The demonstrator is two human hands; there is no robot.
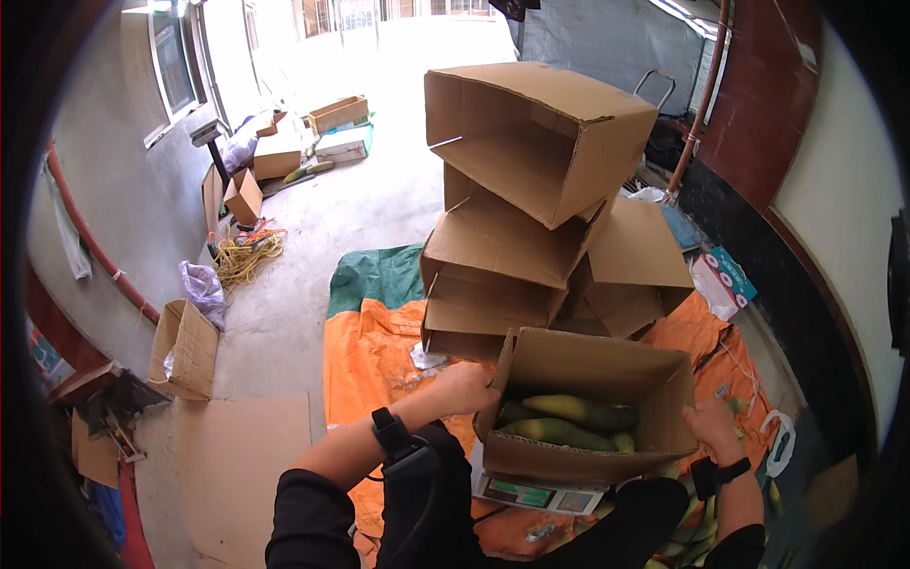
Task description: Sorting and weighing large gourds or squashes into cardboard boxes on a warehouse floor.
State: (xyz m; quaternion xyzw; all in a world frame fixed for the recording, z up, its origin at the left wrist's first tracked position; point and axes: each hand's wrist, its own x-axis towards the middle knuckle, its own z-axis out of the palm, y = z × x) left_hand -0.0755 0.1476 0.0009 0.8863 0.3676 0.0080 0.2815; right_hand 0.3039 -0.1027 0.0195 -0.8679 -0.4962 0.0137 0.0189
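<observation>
An open cardboard box (601, 466) stands on a digital weighing scale (526, 492), whose front panel with green displays shows below it. Inside the box lie several long green-and-yellow melons or gourds (569, 411). My left hand (458, 390) grips the box's left wall with bent fingers. At the opposite end, my right hand (711, 423) holds the right wall; some of its fingers are hidden. More long green produce (693, 537) lies loose at the lower right, partly covered by my leg and right arm.
Several empty cardboard boxes (533, 99) are stacked behind the scale on an orange-and-green tarpaulin (370, 341). Flattened cardboard (242, 469) lies at the left. A tall carton (186, 348), coiled yellow rope (245, 257) and a platform scale's display (208, 132) stand along the left wall.
</observation>
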